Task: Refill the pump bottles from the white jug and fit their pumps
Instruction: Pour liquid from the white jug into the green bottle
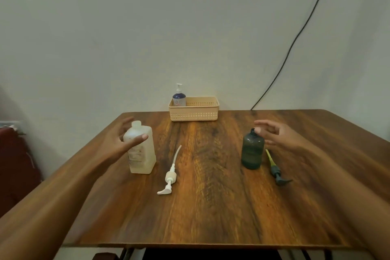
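The white jug (141,154) stands upright on the left of the wooden table (211,207), cap on. My left hand (121,139) is spread around its upper part, thumb in front, fingers apart, not gripping it. A white pump (169,177) lies flat to the right of the jug. The dark green bottle (252,151) stands on the right with no pump on its neck. My right hand (274,133) hovers open just behind and right of its neck. A dark green pump with a yellow tube (275,170) lies beside that bottle.
A beige slotted basket (194,110) stands at the table's far edge against the wall, holding a blue-and-white pump bottle (179,98) in its left end. A black cable (295,36) runs down the wall at right. A dark red object (12,154) is left of the table.
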